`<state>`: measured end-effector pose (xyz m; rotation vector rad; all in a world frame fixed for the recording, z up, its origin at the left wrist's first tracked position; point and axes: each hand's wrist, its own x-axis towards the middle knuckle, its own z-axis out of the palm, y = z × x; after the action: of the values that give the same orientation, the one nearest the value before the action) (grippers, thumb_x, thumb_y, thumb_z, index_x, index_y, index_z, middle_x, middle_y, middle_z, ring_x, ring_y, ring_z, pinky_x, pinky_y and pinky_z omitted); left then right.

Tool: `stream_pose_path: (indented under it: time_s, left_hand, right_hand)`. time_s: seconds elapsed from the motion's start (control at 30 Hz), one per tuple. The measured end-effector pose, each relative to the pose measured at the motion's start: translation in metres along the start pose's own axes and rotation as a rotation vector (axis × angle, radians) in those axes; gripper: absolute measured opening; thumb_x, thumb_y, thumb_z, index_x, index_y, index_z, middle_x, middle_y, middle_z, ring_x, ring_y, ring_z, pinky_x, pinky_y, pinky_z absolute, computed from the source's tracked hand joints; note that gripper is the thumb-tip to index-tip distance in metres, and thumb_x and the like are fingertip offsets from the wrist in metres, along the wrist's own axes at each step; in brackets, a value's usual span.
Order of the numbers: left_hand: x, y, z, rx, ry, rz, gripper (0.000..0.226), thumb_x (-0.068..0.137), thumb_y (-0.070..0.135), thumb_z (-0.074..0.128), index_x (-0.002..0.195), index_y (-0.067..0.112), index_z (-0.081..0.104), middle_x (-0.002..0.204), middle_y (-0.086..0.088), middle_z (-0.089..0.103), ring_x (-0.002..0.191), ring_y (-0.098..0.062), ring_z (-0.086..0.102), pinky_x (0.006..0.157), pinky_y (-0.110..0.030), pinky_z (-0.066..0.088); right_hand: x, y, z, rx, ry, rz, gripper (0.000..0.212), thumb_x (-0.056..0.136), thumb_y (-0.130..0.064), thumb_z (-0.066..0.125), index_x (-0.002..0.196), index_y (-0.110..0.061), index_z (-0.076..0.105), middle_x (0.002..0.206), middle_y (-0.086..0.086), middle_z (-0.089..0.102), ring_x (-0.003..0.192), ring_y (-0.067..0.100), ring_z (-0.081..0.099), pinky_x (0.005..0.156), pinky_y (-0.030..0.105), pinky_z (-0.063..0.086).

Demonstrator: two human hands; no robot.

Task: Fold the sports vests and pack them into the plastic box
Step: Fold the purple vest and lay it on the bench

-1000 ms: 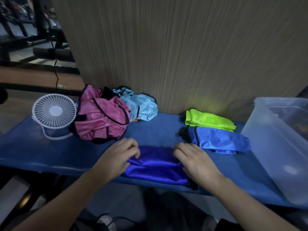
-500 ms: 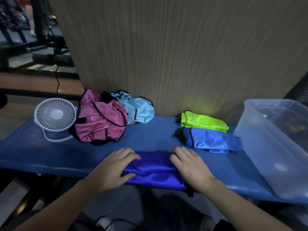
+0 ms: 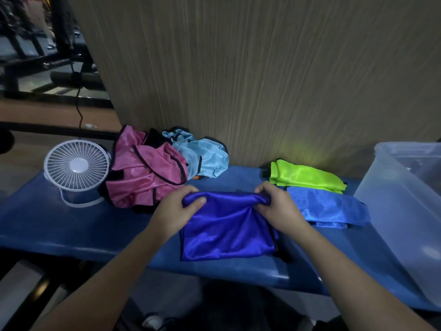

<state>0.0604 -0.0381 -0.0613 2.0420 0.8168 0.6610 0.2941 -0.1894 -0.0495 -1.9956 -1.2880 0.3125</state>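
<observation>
Violet vest (image 3: pixel 226 225) (far edge) between both gripping hands (image 3: pixel 229 206)

Glossy cloth vest (image 3: pixel 226 225), translucent plastic box (image 3: pixel 391 201)

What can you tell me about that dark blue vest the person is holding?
The dark blue vest is shiny, satin-like cloth with a bit of black trim at its right edge. It lies folded on the blue padded bench, its near edge by the bench front. The left hand and right hand pinch its far edge at the two corners, bunching and lifting it slightly. It lies beside a folded lighter blue vest.
</observation>
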Motion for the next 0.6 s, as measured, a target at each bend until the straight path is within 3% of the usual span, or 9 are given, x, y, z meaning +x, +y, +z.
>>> stream_pose_path:
  time_s: [0.17, 0.3, 0.43, 0.53, 0.6]
  left_hand:
    - [0.026, 0.001, 0.002, -0.069, 0.074, -0.108, 0.017, 0.091, 0.035, 0.071, 0.103, 0.03, 0.06, 0.094, 0.008, 0.07, 0.085, -0.013, 0.07, 0.077, -0.037, 0.059]
    - [0.031, -0.002, -0.002, -0.025, -0.019, -0.085, 0.036, 0.086, 0.016, 0.077, 0.113, 0.032, 0.059, 0.107, 0.012, 0.067, 0.095, -0.01, 0.068, 0.084, -0.033, 0.058]
    - [0.014, -0.005, -0.009, 0.141, -0.016, 0.147, 0.032, 0.085, 0.003, 0.073, 0.105, 0.026, 0.062, 0.108, 0.018, 0.061, 0.105, -0.003, 0.06, 0.094, -0.025, 0.049]
    - [-0.005, -0.008, -0.012, 0.236, -0.031, 0.367, 0.037, 0.076, -0.009, 0.069, 0.092, 0.023, 0.061, 0.102, 0.013, 0.056, 0.1, -0.012, 0.059, 0.089, -0.028, 0.046]
    - [-0.021, -0.009, -0.01, 0.306, -0.063, 0.456, 0.042, 0.066, -0.014, 0.064, 0.09, 0.021, 0.061, 0.102, 0.011, 0.053, 0.098, -0.012, 0.057, 0.087, -0.028, 0.044]
  right_hand:
    - [0.023, 0.001, 0.008, 0.094, 0.007, 0.019, 0.031, 0.078, -0.005, 0.071, 0.089, -0.032, 0.06, 0.086, -0.017, 0.067, 0.085, 0.01, 0.065, 0.082, 0.031, 0.051]
    - [0.029, 0.001, 0.007, 0.044, 0.0, -0.038, 0.029, 0.079, -0.003, 0.07, 0.096, -0.026, 0.064, 0.088, -0.017, 0.065, 0.086, 0.009, 0.062, 0.079, 0.024, 0.047]
    - [0.016, 0.003, -0.003, -0.043, -0.033, -0.177, 0.034, 0.074, 0.002, 0.07, 0.096, -0.024, 0.062, 0.091, -0.018, 0.059, 0.086, 0.009, 0.058, 0.077, 0.032, 0.048]
    - [-0.004, 0.003, -0.009, -0.207, -0.028, -0.31, 0.039, 0.069, 0.002, 0.067, 0.099, -0.022, 0.058, 0.101, -0.01, 0.056, 0.094, 0.017, 0.058, 0.075, 0.041, 0.051]
    - [-0.021, 0.0, -0.01, -0.351, -0.009, -0.444, 0.04, 0.065, 0.004, 0.059, 0.097, -0.02, 0.054, 0.103, -0.005, 0.055, 0.095, 0.023, 0.058, 0.075, 0.04, 0.05]
